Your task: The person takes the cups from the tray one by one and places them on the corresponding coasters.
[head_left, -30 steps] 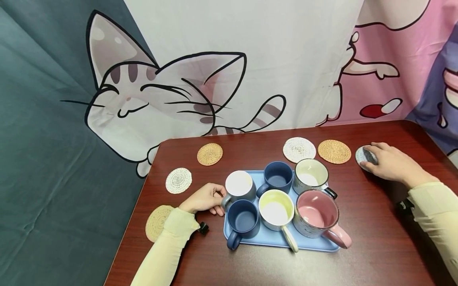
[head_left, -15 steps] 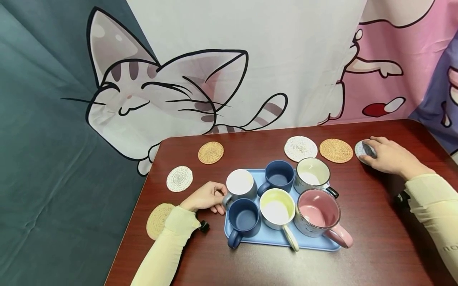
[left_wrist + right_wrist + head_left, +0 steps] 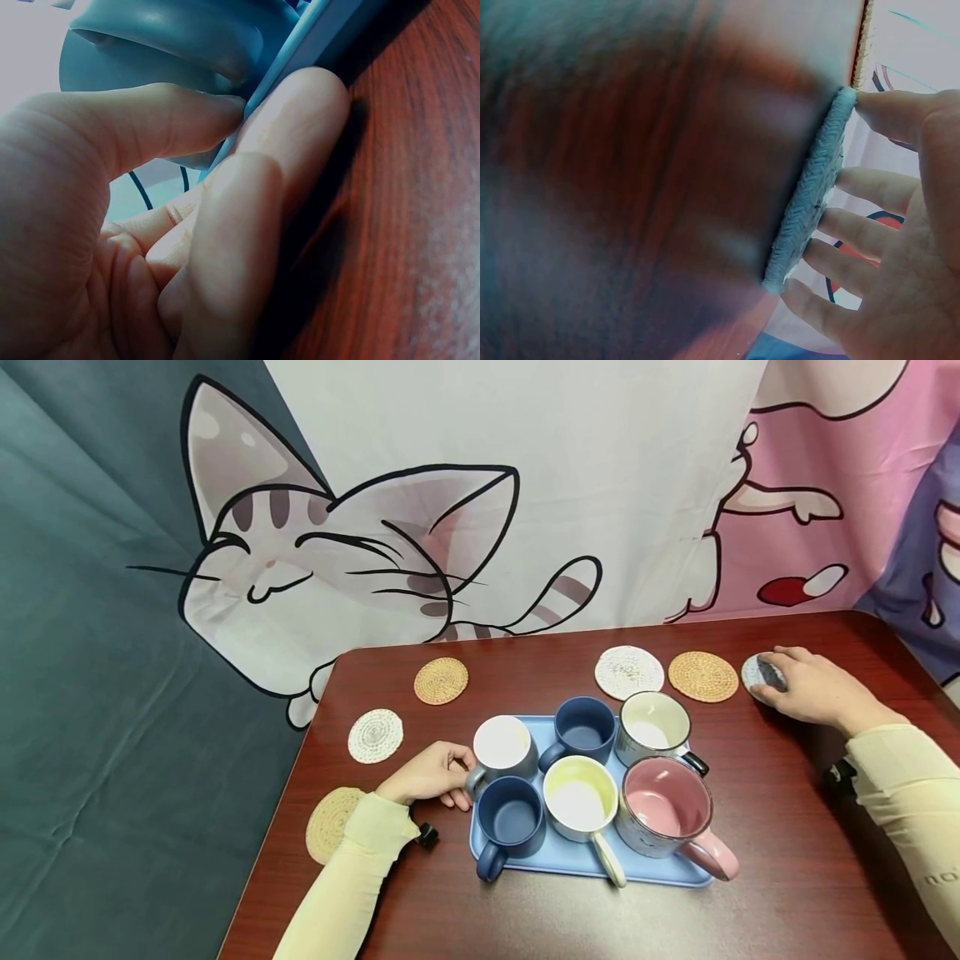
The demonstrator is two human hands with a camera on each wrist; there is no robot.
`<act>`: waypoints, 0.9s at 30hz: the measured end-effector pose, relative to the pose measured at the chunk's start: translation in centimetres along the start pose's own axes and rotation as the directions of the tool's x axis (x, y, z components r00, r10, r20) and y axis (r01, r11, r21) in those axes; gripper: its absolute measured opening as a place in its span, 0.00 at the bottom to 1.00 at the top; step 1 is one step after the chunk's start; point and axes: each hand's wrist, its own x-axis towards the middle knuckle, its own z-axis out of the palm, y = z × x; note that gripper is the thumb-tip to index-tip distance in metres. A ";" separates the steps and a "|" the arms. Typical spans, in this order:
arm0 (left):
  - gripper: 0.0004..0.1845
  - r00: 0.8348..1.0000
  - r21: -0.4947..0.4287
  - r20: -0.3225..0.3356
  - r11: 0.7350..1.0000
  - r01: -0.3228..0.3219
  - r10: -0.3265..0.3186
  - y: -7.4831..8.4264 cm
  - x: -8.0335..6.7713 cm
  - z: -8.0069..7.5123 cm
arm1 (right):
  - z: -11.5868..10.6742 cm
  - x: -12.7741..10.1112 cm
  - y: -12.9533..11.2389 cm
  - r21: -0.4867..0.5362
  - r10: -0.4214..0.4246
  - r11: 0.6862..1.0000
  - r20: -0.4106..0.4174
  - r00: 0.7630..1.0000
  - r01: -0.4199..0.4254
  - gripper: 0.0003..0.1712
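Note:
My left hand (image 3: 435, 774) pinches the left edge of a blue tray (image 3: 652, 870). In the left wrist view the thumb lies on the rim (image 3: 300, 37) and the fingers sit under it, close to a grey mug (image 3: 528, 762). At the far right, my right hand (image 3: 817, 692) rests over a round light-blue coaster (image 3: 752, 675) on the table. The right wrist view shows its thumb and fairly straight, spread fingers touching the woven coaster (image 3: 810, 191). Part of that coaster is hidden under the hand in the head view.
The tray bears two navy mugs (image 3: 510, 814), a cream mug (image 3: 652, 722), a yellow-lined mug (image 3: 577, 797) and a large pink-lined mug (image 3: 667, 810). Behind it lie a white coaster (image 3: 628, 672) and an orange coaster (image 3: 702, 677). More coasters (image 3: 375, 736) lie at left.
Over the first half second, my right hand slid the light-blue coaster slightly away and leftward, nearer the orange coaster. My left hand kept its place at the tray.

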 end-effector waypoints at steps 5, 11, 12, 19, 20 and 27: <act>0.05 1.000 -0.001 0.005 1.000 -0.001 0.001 0.0 0.0 0.0 | 0.0 0.0 0.0 -0.001 0.005 1.000 0.005 1.000 -0.005 0.36; 0.05 1.000 -0.004 0.004 1.000 0.000 0.000 0.1 0.0 0.0 | 0.1 0.0 0.1 -0.004 0.001 1.000 -0.004 1.000 -0.001 0.35; 0.05 1.000 -0.005 0.003 1.000 0.000 0.000 0.1 0.0 0.0 | 0.2 0.0 0.1 -0.005 -0.001 1.000 -0.007 1.000 0.001 0.35; 0.05 1.000 -0.012 0.005 1.000 0.003 -0.003 0.2 0.0 0.0 | 0.1 -0.2 0.1 -0.002 0.000 1.000 0.006 1.000 0.000 0.36; 0.05 1.000 -0.012 0.004 1.000 0.004 -0.004 0.2 0.0 0.0 | 0.0 -0.3 0.1 -0.002 0.003 1.000 0.006 1.000 -0.003 0.36; 0.05 1.000 -0.009 0.002 1.000 0.003 -0.003 0.1 0.0 0.0 | 0.1 -0.8 -0.3 -0.005 -0.018 1.000 -0.066 0.998 0.018 0.35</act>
